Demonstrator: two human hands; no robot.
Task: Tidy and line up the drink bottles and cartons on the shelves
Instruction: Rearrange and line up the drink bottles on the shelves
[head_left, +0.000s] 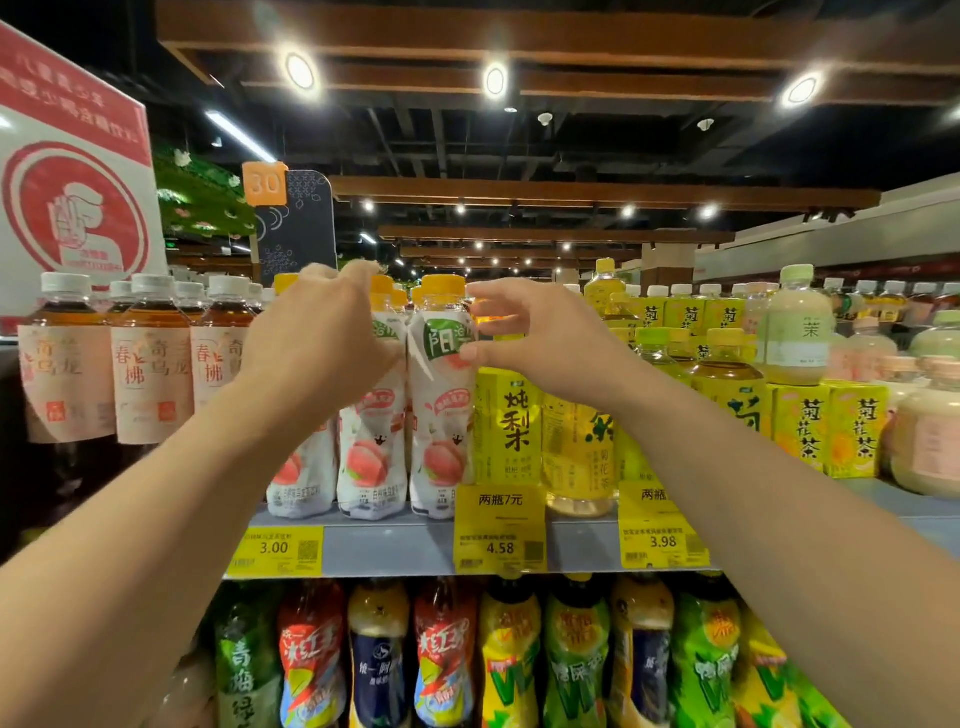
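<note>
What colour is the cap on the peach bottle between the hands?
Orange-yellow cap, seen in the head view.

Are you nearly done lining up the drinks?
Partly. The brown tea bottles on the left already stand in a neat front row. Both hands are on the peach bottles now: the left hand among them, the right hand by the front one's neck. The yellow cartons and bottles to the right look jumbled, so they are left.

Three peach bottles (439, 410); three brown tea bottles (150, 364); three price tags (498, 540).
</note>
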